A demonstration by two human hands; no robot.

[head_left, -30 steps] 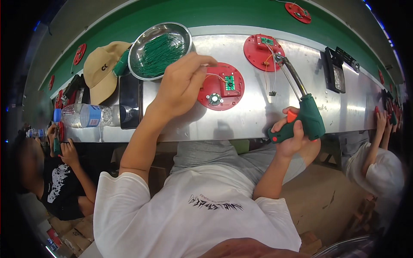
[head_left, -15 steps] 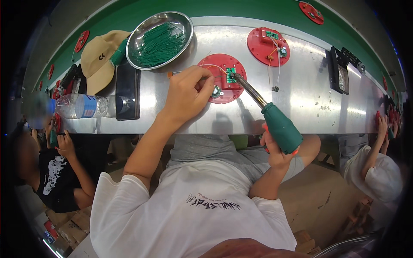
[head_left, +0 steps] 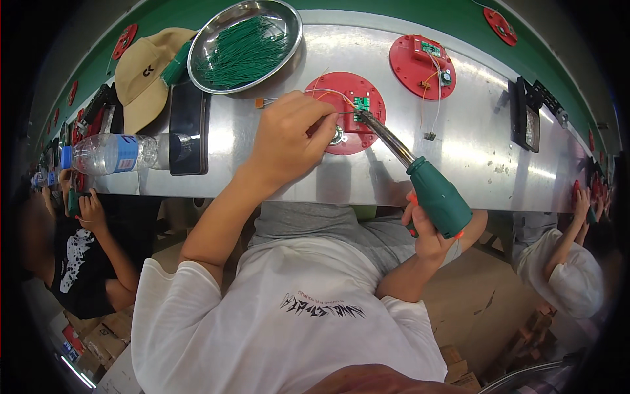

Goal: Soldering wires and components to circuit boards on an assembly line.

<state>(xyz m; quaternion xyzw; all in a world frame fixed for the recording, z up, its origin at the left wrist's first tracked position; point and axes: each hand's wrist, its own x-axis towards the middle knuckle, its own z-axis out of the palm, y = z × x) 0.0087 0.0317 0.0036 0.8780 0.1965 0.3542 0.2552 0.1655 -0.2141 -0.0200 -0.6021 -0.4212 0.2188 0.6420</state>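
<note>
Left hand (head_left: 292, 134) pinches thin wire (head_left: 346, 113) beside green circuit board (head_left: 362, 104) on red disc (head_left: 361, 143), middle of metal table (head_left: 482, 121). Right hand (head_left: 423, 226) wraps around soldering gun (head_left: 438, 197), tip at board. Far left, bowl (head_left: 203, 47) with green wires (head_left: 243, 54). Far right, second red disc (head_left: 405, 64).

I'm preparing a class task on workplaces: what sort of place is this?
Likely an electronics assembly workshop: the right hand holds a green soldering gun at a circuit board on a red disc, a metal bowl holds green wires, and people sit along the metal bench.
</note>
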